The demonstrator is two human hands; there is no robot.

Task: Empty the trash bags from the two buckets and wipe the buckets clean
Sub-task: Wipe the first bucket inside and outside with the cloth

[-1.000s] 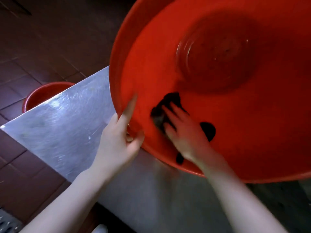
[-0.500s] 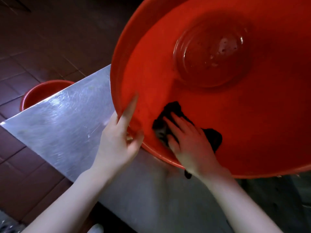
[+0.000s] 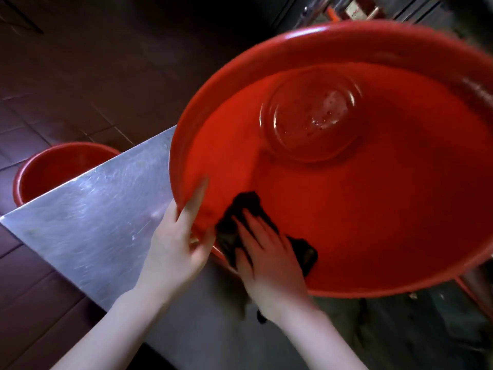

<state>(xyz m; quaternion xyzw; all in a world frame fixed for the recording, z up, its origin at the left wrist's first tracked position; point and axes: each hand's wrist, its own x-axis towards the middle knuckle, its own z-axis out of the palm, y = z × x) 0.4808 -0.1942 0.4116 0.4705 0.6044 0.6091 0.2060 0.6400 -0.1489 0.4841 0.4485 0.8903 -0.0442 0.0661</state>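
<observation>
Large red bucket tipped on steel table, no bag inside. Left hand clamped on near rim; right hand flat, pressing dark cloth on inner wall — wiping underway. Droplets on bucket base. Second bucket on floor, far left — apparently bagless, wiping status unclear.

Tilted bucket on desk, mouth toward viewer. Cloth inside its near wall. Second bucket on floor, left of desk, behind its edge.
</observation>
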